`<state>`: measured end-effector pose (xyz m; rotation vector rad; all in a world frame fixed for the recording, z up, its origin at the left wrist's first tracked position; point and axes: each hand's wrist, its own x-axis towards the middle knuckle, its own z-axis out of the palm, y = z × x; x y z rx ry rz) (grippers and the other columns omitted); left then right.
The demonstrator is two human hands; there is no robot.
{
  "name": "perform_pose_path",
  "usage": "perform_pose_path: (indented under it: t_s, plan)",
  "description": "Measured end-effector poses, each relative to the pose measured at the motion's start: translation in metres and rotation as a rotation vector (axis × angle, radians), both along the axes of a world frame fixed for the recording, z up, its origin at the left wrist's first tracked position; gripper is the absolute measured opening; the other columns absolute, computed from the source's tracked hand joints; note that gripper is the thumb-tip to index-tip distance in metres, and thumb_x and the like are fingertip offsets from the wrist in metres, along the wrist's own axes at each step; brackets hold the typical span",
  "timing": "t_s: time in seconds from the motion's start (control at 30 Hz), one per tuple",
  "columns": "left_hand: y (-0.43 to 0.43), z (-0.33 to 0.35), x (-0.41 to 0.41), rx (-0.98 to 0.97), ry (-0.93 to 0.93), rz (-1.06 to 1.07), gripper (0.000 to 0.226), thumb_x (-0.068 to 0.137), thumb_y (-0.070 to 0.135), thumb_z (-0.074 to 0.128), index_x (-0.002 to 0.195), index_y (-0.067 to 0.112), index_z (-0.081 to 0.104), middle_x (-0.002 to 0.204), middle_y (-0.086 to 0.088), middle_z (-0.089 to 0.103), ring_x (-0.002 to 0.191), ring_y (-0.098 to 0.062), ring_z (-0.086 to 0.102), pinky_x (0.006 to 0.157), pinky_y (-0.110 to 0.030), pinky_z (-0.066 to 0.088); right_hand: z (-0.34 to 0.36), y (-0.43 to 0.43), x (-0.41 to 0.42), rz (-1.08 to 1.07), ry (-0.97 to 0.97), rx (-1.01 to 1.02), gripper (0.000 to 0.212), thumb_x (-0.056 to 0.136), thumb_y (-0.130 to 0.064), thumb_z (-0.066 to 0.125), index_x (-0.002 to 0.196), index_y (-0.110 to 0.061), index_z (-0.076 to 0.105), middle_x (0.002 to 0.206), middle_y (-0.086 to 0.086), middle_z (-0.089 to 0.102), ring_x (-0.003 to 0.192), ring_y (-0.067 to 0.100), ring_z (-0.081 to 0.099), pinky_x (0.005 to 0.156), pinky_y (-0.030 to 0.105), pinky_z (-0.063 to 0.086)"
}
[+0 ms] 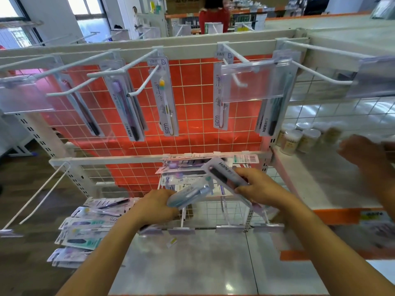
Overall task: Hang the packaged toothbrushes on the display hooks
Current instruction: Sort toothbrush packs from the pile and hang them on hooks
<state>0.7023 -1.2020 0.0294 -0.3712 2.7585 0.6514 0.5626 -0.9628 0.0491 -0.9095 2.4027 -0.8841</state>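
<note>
My left hand [159, 207] grips a blue-grey toothbrush pack [190, 195] low in front of the rack. My right hand [259, 186] holds a clear pack with a black toothbrush [222, 174], tilted, its top toward the upper left. Behind both lies a stack of loose packs [188, 167] on the lower wire rack. Above, white display hooks [139, 65] stick out from the top rail, and several packaged toothbrushes [165, 97] hang there against the red grid panel [192, 82].
More toothbrush packs [85, 227] are piled at the lower left. Another person's hand [363, 152] reaches in over the right shelf, near small round jars [299, 137]. Clear price-tag holders [252, 82] hang at the hook tips. A metal shelf [188, 263] lies below my arms.
</note>
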Motion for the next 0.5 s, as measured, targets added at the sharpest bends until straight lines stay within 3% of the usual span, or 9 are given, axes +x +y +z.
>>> perform_pose_path:
  t_s: [0.07,0.17,0.23,0.3,0.4,0.5]
  plan:
    - [0.003,0.004,-0.002,0.142,0.035,0.088,0.016,0.082,0.029,0.068,0.095,0.025,0.061,0.085,0.004,0.067,0.076,-0.015,0.064,0.068,-0.028,0.054,0.001,0.004,-0.004,-0.061,-0.024,-0.025,0.021,0.089,-0.013,0.063,0.098,-0.032,0.059,0.099,-0.008,0.061,0.092,0.013,0.058,0.082,0.035,0.053]
    - [0.013,0.009,-0.005,0.381,0.094,0.188,0.015,0.083,0.023,0.070,0.093,0.031,0.061,0.090,0.003,0.072,0.081,-0.016,0.070,0.079,-0.034,0.059,0.003,0.007,-0.008,-0.116,-0.028,-0.092,0.027,0.089,-0.010,0.063,0.106,-0.030,0.055,0.101,-0.010,0.059,0.090,0.007,0.054,0.072,0.022,0.045]
    - [0.019,0.011,-0.008,0.500,0.124,0.220,0.018,0.087,0.019,0.068,0.099,0.030,0.061,0.092,0.002,0.072,0.080,-0.016,0.071,0.077,-0.034,0.059,0.003,0.009,-0.011,-0.143,-0.031,-0.111,0.034,0.089,-0.007,0.061,0.110,-0.032,0.051,0.100,-0.012,0.055,0.086,0.002,0.050,0.067,0.015,0.037]
    - [0.027,0.014,-0.010,0.662,0.149,0.252,0.023,0.090,0.011,0.065,0.111,0.021,0.061,0.091,-0.002,0.073,0.075,-0.013,0.072,0.065,-0.025,0.058,0.002,0.009,-0.012,-0.163,-0.055,-0.104,0.036,0.090,-0.006,0.060,0.115,-0.031,0.051,0.104,-0.009,0.057,0.090,0.005,0.053,0.073,0.021,0.043]
    - [0.038,0.015,-0.012,0.796,0.198,0.290,0.027,0.092,0.005,0.062,0.118,0.013,0.059,0.094,-0.006,0.072,0.071,-0.010,0.072,0.058,-0.018,0.054,0.002,0.010,-0.014,-0.216,-0.083,-0.094,0.043,0.090,-0.008,0.059,0.128,-0.026,0.050,0.115,-0.002,0.059,0.104,0.019,0.057,0.093,0.042,0.049]
    - [0.046,0.013,-0.016,0.831,0.244,0.351,0.029,0.092,0.006,0.062,0.119,0.014,0.059,0.096,-0.003,0.071,0.068,-0.007,0.071,0.060,-0.019,0.054,0.003,0.013,-0.017,-0.220,-0.042,-0.046,0.040,0.092,-0.009,0.058,0.129,-0.020,0.049,0.114,0.003,0.057,0.102,0.022,0.056,0.088,0.040,0.049]
